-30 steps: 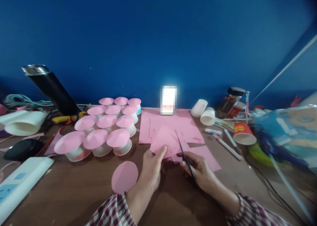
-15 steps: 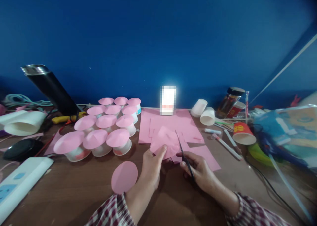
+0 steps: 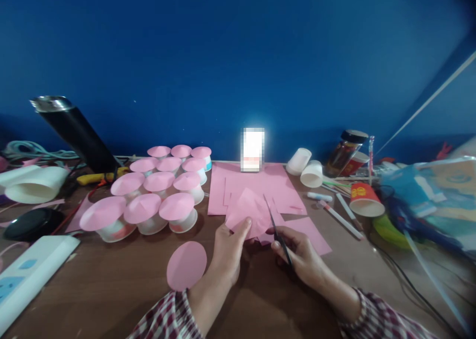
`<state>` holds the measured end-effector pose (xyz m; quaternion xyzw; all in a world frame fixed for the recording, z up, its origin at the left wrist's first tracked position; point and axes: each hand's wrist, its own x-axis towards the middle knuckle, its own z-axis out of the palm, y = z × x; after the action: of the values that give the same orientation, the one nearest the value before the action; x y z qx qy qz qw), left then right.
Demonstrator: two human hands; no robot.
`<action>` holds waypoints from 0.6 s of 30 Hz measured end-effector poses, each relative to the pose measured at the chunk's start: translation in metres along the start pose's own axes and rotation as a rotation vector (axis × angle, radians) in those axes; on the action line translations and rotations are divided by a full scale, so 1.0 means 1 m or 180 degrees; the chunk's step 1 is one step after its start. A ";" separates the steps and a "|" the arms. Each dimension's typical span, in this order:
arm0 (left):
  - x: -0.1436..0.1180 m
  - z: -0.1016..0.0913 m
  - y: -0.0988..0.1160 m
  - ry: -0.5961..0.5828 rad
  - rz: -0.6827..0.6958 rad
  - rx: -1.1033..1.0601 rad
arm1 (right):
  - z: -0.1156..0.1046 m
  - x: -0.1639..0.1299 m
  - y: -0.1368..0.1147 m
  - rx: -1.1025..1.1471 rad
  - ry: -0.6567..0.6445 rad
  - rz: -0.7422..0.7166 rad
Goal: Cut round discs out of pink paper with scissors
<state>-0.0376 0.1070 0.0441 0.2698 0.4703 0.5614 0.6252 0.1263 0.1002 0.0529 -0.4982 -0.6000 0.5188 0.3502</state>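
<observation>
While the left hand [image 3: 227, 252] is pinching the near edge of a pink paper piece [image 3: 247, 211] just below the middle of the frame, the right hand [image 3: 297, 254] is gripping a pair of scissors [image 3: 277, 230] with its fingers closed round the handles; the blades are pointing up and away, their tips lying against the paper's right side. Compared with the pictures a second and half a second ago, almost nothing is shifting: both hands are keeping the same hold, and the paper is tilting only a touch. That is suggesting, as a judgement, a slow cut or a pause rather than a fresh stroke.

Flat under the held piece, more pink sheets [image 3: 260, 183] are lying on the brown desk [image 3: 111, 279]. A pink paper circle [image 3: 186, 265] is resting on the desk just left of the left wrist. Further left, a cluster of white cups capped with pink paper cones [image 3: 148, 195] is standing in rows. At the right, a red paper cup [image 3: 365, 200] is lying on its side near some pens [image 3: 340, 215].
</observation>
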 end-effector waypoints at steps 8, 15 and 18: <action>-0.001 0.003 0.002 0.0081 0.0003 0.0006 | -0.001 0.000 -0.001 -0.0043 0.0058 0.0028; 0.000 0.001 0.000 0.0071 0.0037 0.0026 | -0.002 -0.001 -0.003 -0.0046 0.0073 0.0047; 0.000 0.001 0.000 0.0106 0.0012 -0.0010 | -0.002 0.000 -0.002 -0.0035 0.0053 0.0051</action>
<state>-0.0369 0.1074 0.0439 0.2603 0.4793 0.5678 0.6166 0.1279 0.1006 0.0557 -0.5093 -0.5958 0.5141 0.3483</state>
